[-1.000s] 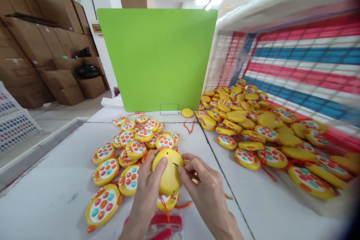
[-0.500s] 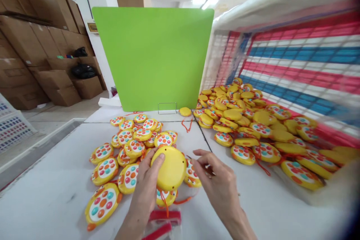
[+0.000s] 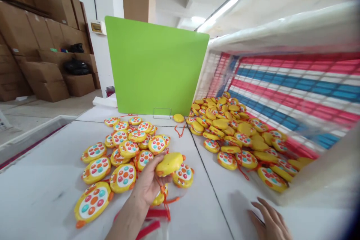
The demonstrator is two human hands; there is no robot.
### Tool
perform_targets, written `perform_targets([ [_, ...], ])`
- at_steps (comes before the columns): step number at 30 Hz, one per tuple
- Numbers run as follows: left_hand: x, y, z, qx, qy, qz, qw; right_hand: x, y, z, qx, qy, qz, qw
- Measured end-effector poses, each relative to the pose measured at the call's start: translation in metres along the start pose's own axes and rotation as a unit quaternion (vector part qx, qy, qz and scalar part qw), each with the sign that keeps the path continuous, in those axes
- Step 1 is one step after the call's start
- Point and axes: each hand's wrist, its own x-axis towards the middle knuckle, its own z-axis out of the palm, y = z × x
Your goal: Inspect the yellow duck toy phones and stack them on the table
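Observation:
My left hand [image 3: 147,185] grips a yellow disc-shaped toy [image 3: 169,163], holding it plain back up and tilted just above the table, an orange cord hanging from it. It hovers over a cluster of the same toys [image 3: 123,153] lying face up with coloured buttons. My right hand [image 3: 270,220] is low at the right, fingers spread flat on the white table, holding nothing. It lies just in front of the big heap of toys [image 3: 239,131].
A green board [image 3: 154,67] stands upright at the table's far edge. A striped red, white and blue woven sack [image 3: 292,82] spills the heap from the right. Red-edged plastic bags [image 3: 152,221] lie by my left forearm. Cardboard boxes [image 3: 36,45] are stacked at the left wall.
My right hand left the toy and moved down to the right onto the table. My left hand turned the toy flatter and carried it slightly right. The view swung to the right.

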Motion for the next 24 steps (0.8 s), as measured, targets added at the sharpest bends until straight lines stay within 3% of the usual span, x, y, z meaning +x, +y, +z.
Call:
perform_targets([
  [1,0.001,-0.002,-0.001,-0.002,-0.003,-0.007,1.000,0.006,-0.026,-0.001,0.031,0.011,-0.018,0.999],
  [3,0.004,-0.005,-0.002,-0.004,-0.008,-0.019,1.000,0.020,-0.089,-0.007,0.128,-0.034,-0.064,0.989],
  [6,0.007,-0.011,-0.003,0.020,-0.033,-0.038,0.999,0.041,-0.177,-0.019,0.247,-0.109,-0.149,0.951],
  [9,0.008,-0.014,-0.003,0.063,-0.058,-0.059,0.995,0.057,-0.228,-0.024,0.349,-0.157,-0.191,0.904],
  [11,0.007,-0.013,-0.004,0.108,-0.076,-0.067,0.989,0.065,-0.241,-0.021,0.399,-0.180,-0.159,0.885],
  [14,0.005,-0.007,-0.008,0.211,-0.078,-0.037,0.974,0.074,-0.243,-0.012,0.484,-0.185,-0.026,0.855],
  [17,0.005,-0.003,-0.015,0.292,0.016,0.070,0.954,0.077,-0.241,-0.001,0.581,-0.204,0.091,0.783],
  [20,0.007,-0.004,-0.024,0.334,0.091,0.122,0.930,0.076,-0.243,0.005,0.633,-0.232,0.121,0.729],
  [22,0.009,-0.006,-0.026,0.340,0.104,0.131,0.925,0.075,-0.244,0.006,0.638,-0.247,0.124,0.719],
  [24,0.010,-0.007,-0.025,0.341,0.082,0.147,0.925,0.074,-0.246,0.006,0.637,-0.251,0.126,0.718],
])
